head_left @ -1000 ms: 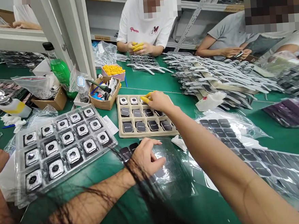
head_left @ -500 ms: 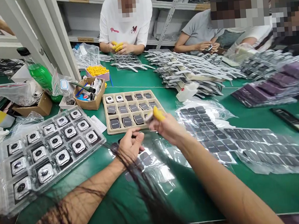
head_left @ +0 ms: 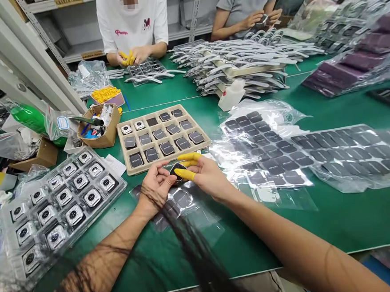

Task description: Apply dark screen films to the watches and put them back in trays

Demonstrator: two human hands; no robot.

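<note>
The fingers of both hands close narrowly on one dark square piece (head_left: 177, 168): the right hand (head_left: 207, 174) with its thumb over the near right part, the left hand (head_left: 155, 180) with thumb and fingertips at the left edge. Neither hand is clearly nearer; the piece lies between the two sets of fingertips, dark face up. It is close to square with rounded corners, so it shows no long axis (its exact tilt is hard to tell at this slant). Yellow covers (head_left: 186, 173) sheathe the right thumb and at least one right finger.

Just below and toward the wearer from the fingers are black squares on clear film (head_left: 183, 198). Just beyond the fingers stands a beige tray (head_left: 143, 168), its back-row compartment third from left holding no piece like its neighbours. Farther out, a clear tray (head_left: 121, 186) lies left of the fingers, and sheets of black squares (head_left: 259, 137) lie right.
</note>
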